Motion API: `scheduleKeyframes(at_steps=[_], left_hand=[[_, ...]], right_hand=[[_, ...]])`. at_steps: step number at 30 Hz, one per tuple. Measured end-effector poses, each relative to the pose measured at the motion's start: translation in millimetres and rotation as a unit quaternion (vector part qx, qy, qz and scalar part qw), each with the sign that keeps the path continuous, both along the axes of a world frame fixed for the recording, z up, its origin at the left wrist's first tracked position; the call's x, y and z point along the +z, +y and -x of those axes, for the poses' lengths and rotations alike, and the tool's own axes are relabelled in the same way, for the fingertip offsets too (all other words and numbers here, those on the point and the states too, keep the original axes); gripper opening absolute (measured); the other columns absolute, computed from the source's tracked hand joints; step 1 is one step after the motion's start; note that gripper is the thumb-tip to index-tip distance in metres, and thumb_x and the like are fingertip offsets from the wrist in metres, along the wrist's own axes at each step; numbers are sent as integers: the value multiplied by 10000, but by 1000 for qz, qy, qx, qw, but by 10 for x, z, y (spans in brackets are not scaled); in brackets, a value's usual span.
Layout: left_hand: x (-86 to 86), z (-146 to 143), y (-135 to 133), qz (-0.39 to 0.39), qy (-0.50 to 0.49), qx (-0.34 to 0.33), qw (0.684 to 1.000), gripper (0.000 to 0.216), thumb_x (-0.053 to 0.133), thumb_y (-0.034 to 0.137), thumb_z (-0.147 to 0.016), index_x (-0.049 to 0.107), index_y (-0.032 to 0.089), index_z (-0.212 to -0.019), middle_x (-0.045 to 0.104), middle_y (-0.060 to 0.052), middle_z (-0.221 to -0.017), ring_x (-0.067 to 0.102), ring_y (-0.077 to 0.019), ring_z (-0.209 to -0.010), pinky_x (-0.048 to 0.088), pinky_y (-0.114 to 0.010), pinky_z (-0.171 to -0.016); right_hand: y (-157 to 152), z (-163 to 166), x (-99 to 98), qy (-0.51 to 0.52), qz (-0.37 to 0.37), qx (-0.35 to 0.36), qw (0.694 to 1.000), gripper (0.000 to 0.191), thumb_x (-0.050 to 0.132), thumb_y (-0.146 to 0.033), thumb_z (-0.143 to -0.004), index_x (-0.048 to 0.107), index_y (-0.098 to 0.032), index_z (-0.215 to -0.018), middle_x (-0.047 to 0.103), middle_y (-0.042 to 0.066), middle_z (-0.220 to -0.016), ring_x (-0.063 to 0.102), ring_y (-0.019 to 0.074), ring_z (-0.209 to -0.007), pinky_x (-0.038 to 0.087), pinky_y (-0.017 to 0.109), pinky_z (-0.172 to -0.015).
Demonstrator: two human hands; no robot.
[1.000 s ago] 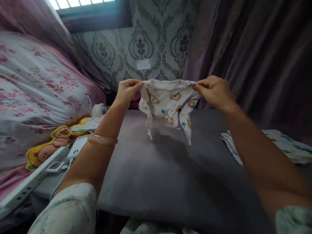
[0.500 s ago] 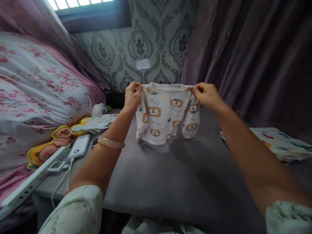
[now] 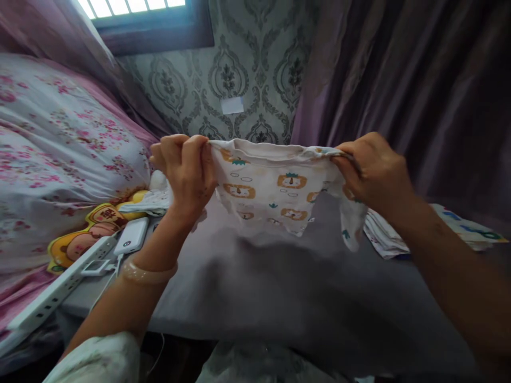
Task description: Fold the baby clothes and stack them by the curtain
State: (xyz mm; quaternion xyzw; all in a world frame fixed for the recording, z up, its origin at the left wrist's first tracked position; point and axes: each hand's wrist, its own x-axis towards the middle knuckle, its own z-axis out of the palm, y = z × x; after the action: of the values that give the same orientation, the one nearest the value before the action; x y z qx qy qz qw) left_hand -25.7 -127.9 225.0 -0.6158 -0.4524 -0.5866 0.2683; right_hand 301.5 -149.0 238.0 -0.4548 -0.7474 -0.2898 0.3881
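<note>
A small white long-sleeved shirt (image 3: 267, 183) with orange lion faces hangs stretched between my hands above the grey surface. My left hand (image 3: 186, 170) is closed on the shoulder at the left of the neckline. On the other side, my right hand (image 3: 373, 167) pinches the opposite shoulder. The neckline is pulled nearly straight. One sleeve dangles below my right hand, and the other is mostly hidden behind my left hand and wrist. A pale bangle circles my left forearm.
On the grey surface (image 3: 255, 298), a white power bank (image 3: 131, 235) and power strip (image 3: 59, 287) with cables lie left, beside a yellow cartoon cushion (image 3: 72, 244). Folded clothes (image 3: 385, 236) are at right, partly behind my forearm. A patterned wall (image 3: 259, 69) stands behind.
My hands have moved apart and closer to me, carrying the shirt with them. Its neckline is stretched wider, and the lower part hangs tilted away and swinging.
</note>
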Motion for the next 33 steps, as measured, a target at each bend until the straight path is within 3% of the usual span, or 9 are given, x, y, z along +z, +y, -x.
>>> scheduleKeyframes(at_steps=[5,8,10,12,15,18,21,26,33], left_hand=[[216,148,-230,-19,68,45,997,178,501,368,-894,627,308,-1005,558,-74,-1130,459,-330,-1167,275,-581,-999],[259,173,-154,8,121,39,992,180,513,349,-879,638,264,-977,574,-75,-1097,484,-317,-1140,299,-555,-987],[156,183,14,63,144,19,987,175,511,341,-874,647,245,-925,600,-70,-1023,504,-298,-1091,319,-521,-962],[-84,196,254,134,153,-1,979,178,514,338,-864,655,230,-858,617,-66,-927,519,-282,-1023,340,-480,-916],[-656,214,654,257,195,-25,946,212,504,343,-863,667,216,-818,634,-72,-879,516,-261,-936,355,-419,-835],[-1289,201,973,372,219,-17,902,236,485,327,-881,685,208,-843,655,-85,-900,518,-254,-904,351,-383,-773],[-1755,152,1166,431,215,-11,876,242,470,309,-900,691,212,-917,667,-91,-956,523,-265,-944,343,-381,-765],[-2071,112,1378,452,207,-10,868,270,425,313,-929,678,221,-937,661,-99,-983,512,-277,-979,329,-402,-796],[-2228,171,1690,449,219,12,866,289,396,331,-951,660,214,-973,650,-104,-993,503,-278,-969,323,-399,-791]], right_hand=[[-245,-46,345,14,48,91,995,279,531,-495,-904,691,-273,-959,638,30,-848,603,183,-771,464,322,-699],[-141,-59,438,79,206,112,969,315,603,-547,-842,720,-267,-924,662,15,-782,591,164,-681,448,299,-601],[48,-75,358,107,343,119,925,375,611,-589,-815,732,-251,-926,677,16,-755,587,157,-638,431,279,-546],[310,-91,149,110,452,122,877,440,595,-629,-796,740,-235,-926,690,23,-760,590,159,-626,425,269,-525],[746,-98,-345,80,537,134,829,433,606,-610,-770,747,-217,-884,706,25,-786,597,167,-644,429,256,-529],[1116,-76,-911,40,559,140,816,410,593,-552,-775,741,-182,-872,720,38,-845,605,174,-678,430,252,-550],[1368,-37,-1394,30,569,114,814,418,566,-532,-787,734,-163,-888,726,61,-883,621,192,-732,458,266,-612],[1657,-14,-1900,42,566,111,816,379,525,-479,-831,719,-164,-908,726,83,-921,634,202,-776,482,285,-695],[2045,-49,-2251,57,537,102,836,319,481,-385,-894,693,-154,-953,708,74,-937,630,192,-842,458,257,-739]])
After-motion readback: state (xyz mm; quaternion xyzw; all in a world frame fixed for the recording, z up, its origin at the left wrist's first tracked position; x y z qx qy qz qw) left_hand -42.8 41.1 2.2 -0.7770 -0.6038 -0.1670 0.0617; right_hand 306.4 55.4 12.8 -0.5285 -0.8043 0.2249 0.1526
